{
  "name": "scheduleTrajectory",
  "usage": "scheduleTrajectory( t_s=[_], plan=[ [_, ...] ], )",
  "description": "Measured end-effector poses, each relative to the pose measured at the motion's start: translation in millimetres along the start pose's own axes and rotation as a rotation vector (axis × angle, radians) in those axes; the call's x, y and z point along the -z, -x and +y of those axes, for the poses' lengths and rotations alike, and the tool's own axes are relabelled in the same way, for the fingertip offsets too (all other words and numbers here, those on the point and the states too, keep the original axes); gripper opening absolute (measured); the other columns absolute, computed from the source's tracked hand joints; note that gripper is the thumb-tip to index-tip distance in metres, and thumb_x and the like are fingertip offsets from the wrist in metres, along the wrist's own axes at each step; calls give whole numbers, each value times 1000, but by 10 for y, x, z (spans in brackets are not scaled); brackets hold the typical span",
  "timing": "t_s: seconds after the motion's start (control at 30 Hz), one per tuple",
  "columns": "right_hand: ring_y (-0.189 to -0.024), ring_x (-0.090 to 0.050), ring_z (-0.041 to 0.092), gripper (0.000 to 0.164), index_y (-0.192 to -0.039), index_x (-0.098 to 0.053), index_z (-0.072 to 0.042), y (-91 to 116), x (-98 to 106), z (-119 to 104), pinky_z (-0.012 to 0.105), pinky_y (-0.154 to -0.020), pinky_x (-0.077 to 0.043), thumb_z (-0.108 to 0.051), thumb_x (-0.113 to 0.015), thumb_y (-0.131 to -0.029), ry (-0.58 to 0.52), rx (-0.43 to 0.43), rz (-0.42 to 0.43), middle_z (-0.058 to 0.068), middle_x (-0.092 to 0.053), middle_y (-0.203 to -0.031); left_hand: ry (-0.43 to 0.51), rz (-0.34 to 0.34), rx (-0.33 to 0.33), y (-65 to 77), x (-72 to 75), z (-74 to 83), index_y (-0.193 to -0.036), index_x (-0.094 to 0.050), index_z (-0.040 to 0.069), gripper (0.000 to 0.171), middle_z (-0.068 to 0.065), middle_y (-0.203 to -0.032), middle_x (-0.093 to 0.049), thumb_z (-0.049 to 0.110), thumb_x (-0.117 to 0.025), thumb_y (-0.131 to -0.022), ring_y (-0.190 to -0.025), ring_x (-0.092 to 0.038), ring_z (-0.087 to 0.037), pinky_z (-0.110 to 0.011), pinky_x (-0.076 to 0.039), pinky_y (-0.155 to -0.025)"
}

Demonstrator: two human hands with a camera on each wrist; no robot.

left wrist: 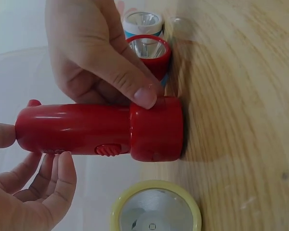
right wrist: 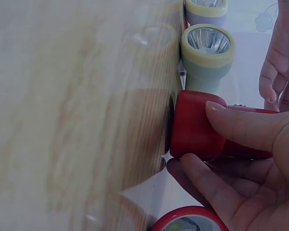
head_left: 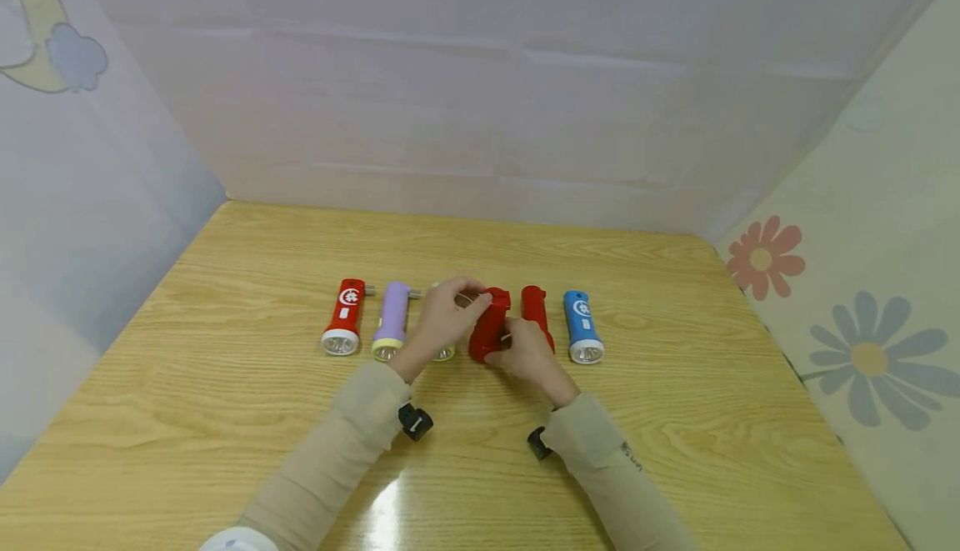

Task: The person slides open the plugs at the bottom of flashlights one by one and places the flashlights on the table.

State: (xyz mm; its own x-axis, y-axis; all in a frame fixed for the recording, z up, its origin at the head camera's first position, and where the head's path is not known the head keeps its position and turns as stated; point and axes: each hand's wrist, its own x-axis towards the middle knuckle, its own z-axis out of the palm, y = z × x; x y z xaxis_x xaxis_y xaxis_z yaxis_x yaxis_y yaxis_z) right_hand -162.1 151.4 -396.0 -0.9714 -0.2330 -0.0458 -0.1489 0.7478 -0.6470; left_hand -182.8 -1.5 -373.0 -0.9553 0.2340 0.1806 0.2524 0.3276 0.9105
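Note:
Both hands are on a red flashlight near the middle of the row. It stands upright on its wide head, tail up, as the left wrist view shows. My left hand pinches the tail end between thumb and fingertips. Lower down, my right hand grips the head with thumb on one side and fingers on the other. A ribbed slide switch shows on the body. Just right of it is another red flashlight, partly behind my right hand. To its left, a pale green flashlight with a yellow rim is mostly covered by my left hand.
Farther left lie a purple flashlight and a red one with a white head, metal plug prongs sticking out of their sides. A blue flashlight ends the row at right. The wooden table meets fabric walls behind and at both sides.

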Motion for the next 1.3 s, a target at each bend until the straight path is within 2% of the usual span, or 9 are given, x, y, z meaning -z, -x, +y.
scheduleTrajectory(
  t_s=[0.17, 0.4, 0.93, 1.13, 1.3],
  plan=[
    [-82, -63, 26, 33, -101, -62, 5, -19, 9, -1, 37, -76, -51, -4, -75, -72, -5, -22, -13, 13, -66, -93, -3, 14, -45, 43, -29, 3, -98, -64, 1, 17, -7, -87, -63, 13, -61, -86, -76, -59, -19, -28, -49, -67],
    [-80, -63, 25, 33, -100, -62, 5, -39, 19, -9, 37, -76, -51, -4, -76, -71, 2, -15, -30, 13, -66, -91, 5, 9, -59, 81, -5, 25, -98, -63, 0, 17, -9, -88, -63, 11, -60, -86, -78, -58, -20, -28, -49, -69],
    [-79, -63, 23, 37, -100, -63, 5, -87, 44, -19, 34, -75, -51, -4, -79, -68, 40, -31, -64, 12, -67, -89, -32, -39, 0, 62, 36, 84, -98, -63, 2, 17, -7, -89, -63, 14, -60, -87, -79, -58, -19, -30, -48, -71],
    [-77, -63, 23, 35, -97, -63, 5, -78, 57, -33, 34, -73, -51, -5, -79, -67, 44, -25, -60, 12, -67, -86, 6, -36, 19, 26, 55, 150, -97, -66, 3, 15, -7, -90, -64, 12, -60, -86, -77, -57, -20, -29, -48, -68],
    [-78, -63, 23, 35, -98, -63, 5, -76, 58, -39, 35, -74, -51, -4, -79, -67, 45, -22, -58, 12, -67, -87, 16, -15, 9, -6, 44, 142, -93, -68, 2, 12, -7, -87, -65, 8, -60, -86, -72, -57, -18, -27, -47, -64]
  ],
)
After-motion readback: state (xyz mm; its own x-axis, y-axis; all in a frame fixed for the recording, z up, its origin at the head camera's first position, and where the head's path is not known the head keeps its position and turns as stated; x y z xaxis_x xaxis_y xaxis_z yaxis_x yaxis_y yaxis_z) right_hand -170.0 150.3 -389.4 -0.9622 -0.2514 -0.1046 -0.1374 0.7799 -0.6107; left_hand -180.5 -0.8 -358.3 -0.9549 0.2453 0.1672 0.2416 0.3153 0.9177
